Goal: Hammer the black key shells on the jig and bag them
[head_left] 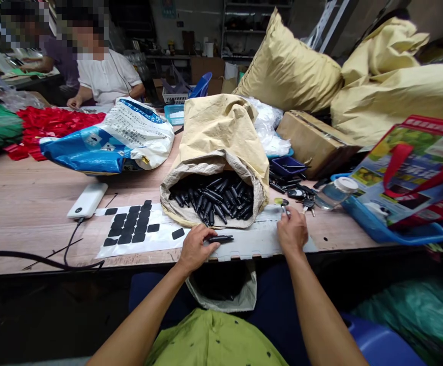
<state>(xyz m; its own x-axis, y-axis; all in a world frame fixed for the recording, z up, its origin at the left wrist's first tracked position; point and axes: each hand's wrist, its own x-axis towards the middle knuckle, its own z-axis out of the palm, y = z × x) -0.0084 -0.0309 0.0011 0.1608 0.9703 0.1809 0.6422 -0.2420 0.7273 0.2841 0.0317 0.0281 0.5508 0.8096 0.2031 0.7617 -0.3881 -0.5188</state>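
An open tan sack (221,127) lies on its side on the table, its mouth toward me, full of black pen-like pieces (213,198). In front of it my left hand (198,247) is closed on a black piece (222,238) that lies level over a pale board (249,244). To the right, my right hand (292,230) pinches a small thin tool (284,208) near a little yellow and dark item (281,201); the tool's shape is hard to make out. Black rounded pads (131,223) sit on a white sheet (110,250) at the left.
A white power bank (87,200) with a cable is at the left, below a blue and white bag (110,137). On the right are keys (308,204), a jar (335,193) and a blue tray (377,226). Another open bag (248,292) hangs below the table edge.
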